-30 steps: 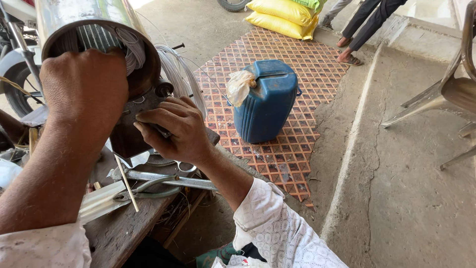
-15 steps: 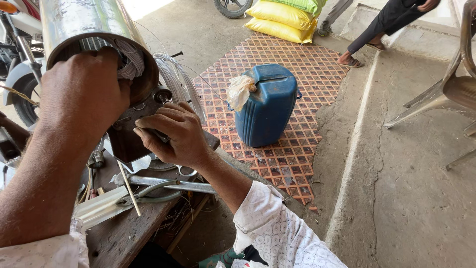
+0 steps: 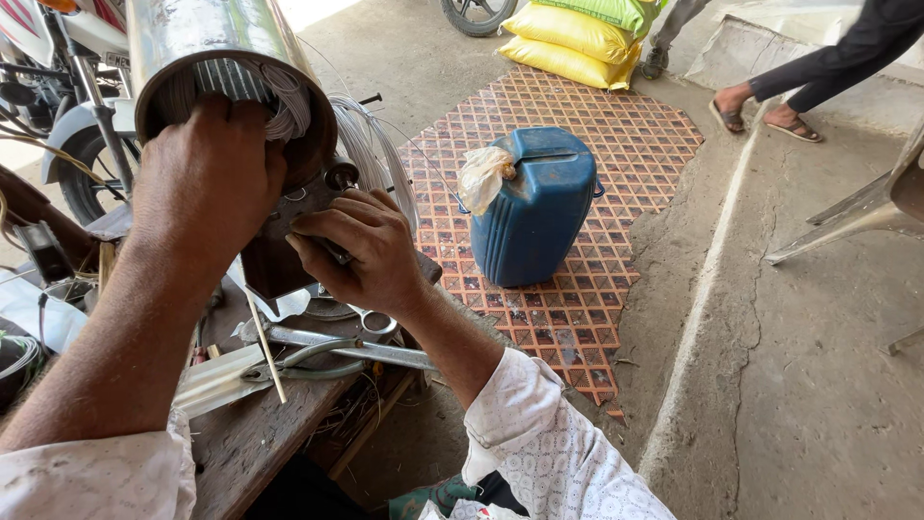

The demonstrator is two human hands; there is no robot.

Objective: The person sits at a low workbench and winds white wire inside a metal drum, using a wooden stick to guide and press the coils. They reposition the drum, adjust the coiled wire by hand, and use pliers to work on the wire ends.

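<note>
A shiny steel cylinder [image 3: 202, 39], a motor stator with pale wire windings [image 3: 279, 106] in its open end, lies on a wooden bench [image 3: 255, 433]. My left hand [image 3: 207, 183] presses over the open end, fingers on the windings. My right hand [image 3: 361, 250] is closed just below the rim, pinching a small dark part that its fingers mostly hide. Loops of pale wire [image 3: 371, 144] hang beside the cylinder to the right.
Scissors and metal tools [image 3: 327, 347] and a thin stick [image 3: 265, 351] lie on the bench. A blue jerrycan [image 3: 534, 207] with a plastic wad stands on a red patterned mat [image 3: 597, 154]. Yellow sacks [image 3: 568, 53], a motorcycle [image 3: 58, 87], a chair leg [image 3: 857, 217] and another person's feet [image 3: 760, 106] surround.
The view has shifted slightly and the other person's feet moved right. My hands stay on the cylinder's end, the right fingers working a little.
</note>
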